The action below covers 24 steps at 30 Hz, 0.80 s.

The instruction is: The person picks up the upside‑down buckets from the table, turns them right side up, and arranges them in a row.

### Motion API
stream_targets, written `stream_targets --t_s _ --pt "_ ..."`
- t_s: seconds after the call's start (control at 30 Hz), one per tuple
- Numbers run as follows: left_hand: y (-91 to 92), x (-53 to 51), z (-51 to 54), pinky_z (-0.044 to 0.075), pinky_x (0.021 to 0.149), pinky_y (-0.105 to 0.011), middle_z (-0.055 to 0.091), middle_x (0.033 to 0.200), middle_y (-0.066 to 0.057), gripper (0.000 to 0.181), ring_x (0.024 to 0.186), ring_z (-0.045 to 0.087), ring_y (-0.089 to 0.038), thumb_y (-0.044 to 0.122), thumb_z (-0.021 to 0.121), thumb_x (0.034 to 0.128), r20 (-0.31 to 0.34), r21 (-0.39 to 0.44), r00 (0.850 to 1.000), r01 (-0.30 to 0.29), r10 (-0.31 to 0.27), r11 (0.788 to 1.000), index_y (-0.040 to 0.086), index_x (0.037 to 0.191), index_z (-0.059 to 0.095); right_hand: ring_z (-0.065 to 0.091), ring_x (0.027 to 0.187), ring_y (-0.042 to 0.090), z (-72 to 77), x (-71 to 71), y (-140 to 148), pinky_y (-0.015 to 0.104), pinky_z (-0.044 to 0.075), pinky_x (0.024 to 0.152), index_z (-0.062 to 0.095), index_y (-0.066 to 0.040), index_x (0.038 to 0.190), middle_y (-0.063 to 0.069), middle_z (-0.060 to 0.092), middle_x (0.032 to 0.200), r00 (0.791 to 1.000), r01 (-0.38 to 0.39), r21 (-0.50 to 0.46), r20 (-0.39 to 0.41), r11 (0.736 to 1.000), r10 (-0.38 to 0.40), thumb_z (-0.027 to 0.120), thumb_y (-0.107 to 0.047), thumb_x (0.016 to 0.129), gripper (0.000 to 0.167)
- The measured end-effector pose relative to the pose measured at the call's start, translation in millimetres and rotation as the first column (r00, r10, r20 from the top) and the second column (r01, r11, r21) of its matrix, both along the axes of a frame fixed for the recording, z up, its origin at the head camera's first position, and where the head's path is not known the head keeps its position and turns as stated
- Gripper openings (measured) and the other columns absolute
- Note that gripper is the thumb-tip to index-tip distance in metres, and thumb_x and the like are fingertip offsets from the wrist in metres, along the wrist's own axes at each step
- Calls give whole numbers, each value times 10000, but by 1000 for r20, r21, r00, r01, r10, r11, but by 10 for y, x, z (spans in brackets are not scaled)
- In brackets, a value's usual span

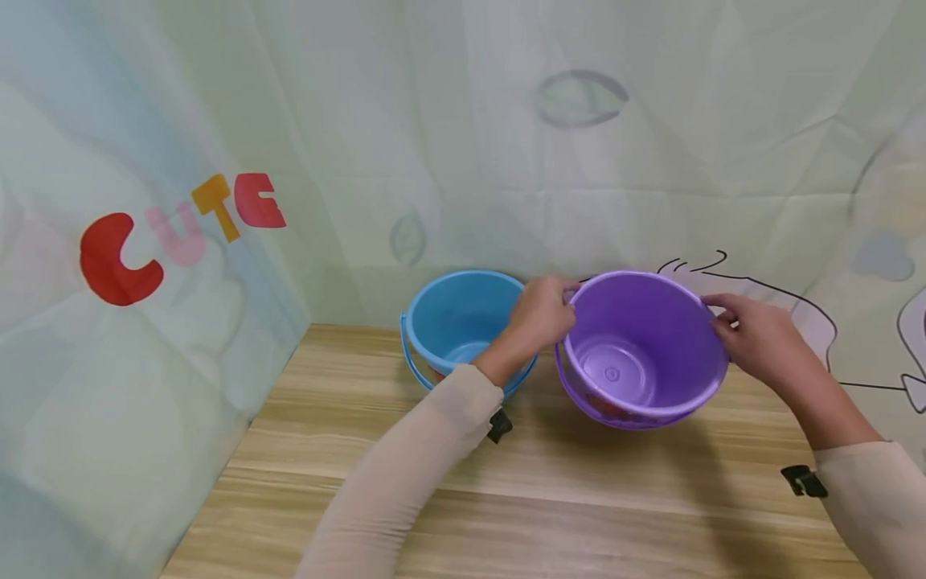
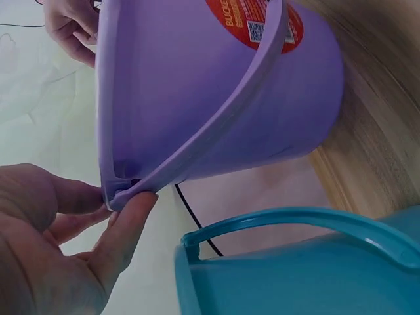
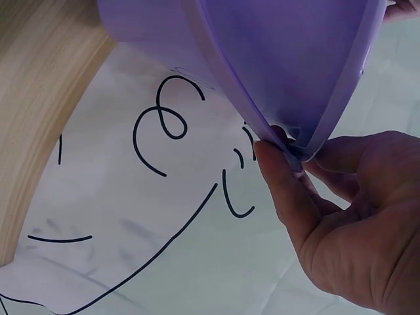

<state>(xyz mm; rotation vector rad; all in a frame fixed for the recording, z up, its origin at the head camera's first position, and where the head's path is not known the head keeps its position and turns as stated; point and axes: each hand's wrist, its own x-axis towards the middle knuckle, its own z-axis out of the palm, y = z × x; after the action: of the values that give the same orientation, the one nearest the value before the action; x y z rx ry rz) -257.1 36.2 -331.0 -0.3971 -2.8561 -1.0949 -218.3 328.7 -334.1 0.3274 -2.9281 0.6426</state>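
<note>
A purple bucket (image 1: 651, 346) stands in the head view, its handle folded down along the near side. My left hand (image 1: 544, 312) pinches its rim on the left, thumb and fingers at the handle joint, as the left wrist view shows. On the opposite side my right hand (image 1: 760, 334) pinches the rim by the other handle joint. The bucket's mouth tips toward the camera; whether its base touches the table I cannot tell. Left of it is a blue bucket (image 1: 456, 310), handle down, partly hidden by my left forearm. A red oval label (image 2: 259, 23) marks the purple bucket's side.
The wooden table (image 1: 347, 450) ends against a printed cloth backdrop (image 1: 434, 121) behind the buckets. Another cloth side with coloured letters (image 1: 119, 257) borders the table's left edge. The blue bucket stands close beside the purple one.
</note>
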Motion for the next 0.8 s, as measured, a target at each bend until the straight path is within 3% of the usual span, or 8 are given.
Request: stream_targets --t_s 0.13,0.37,0.5,0.7,0.8 --pt "42 -14 -21 381 444 -223 737 839 40 498 709 608 -115 -1 603 890 41 -36 999 -28 29 999 198 1332 717 684 628 148 14 -37 12 289 501 509 528 102 1394 285 734 1017 996 -18 5 85 1000 17 505 -104 1023 426" --pt "87 -26 -80 446 484 -245 760 1156 32 506 867 642 -134 31 618 869 83 -82 995 -49 56 995 228 1323 723 711 650 165 -2 -65 25 303 562 542 519 114 1403 294 733 1043 979 -25 -14 200 1000 27 501 -84 1000 450" --pt "106 -36 -128 476 528 -257 766 1142 22 467 896 663 -149 64 643 863 72 -109 994 -71 79 992 234 1286 746 730 651 180 -33 -95 24 333 613 578 522 121 1401 302 733 1030 969 -24 -50 245 998 36 490 -69 985 459" --pt "132 -31 -176 516 515 -271 761 1159 14 419 741 688 -144 90 640 893 90 -132 993 -62 74 989 201 1283 743 750 694 232 -81 -137 39 364 637 609 485 160 1405 363 700 1063 941 -15 -101 336 995 49 470 -57 987 471" --pt "145 -26 -195 489 502 -268 759 1021 39 334 698 651 -126 88 654 880 79 -139 994 -65 76 988 206 1161 790 756 715 249 -97 -143 54 373 641 620 465 168 1415 387 683 1093 932 -9 -105 360 994 47 468 -66 994 482"
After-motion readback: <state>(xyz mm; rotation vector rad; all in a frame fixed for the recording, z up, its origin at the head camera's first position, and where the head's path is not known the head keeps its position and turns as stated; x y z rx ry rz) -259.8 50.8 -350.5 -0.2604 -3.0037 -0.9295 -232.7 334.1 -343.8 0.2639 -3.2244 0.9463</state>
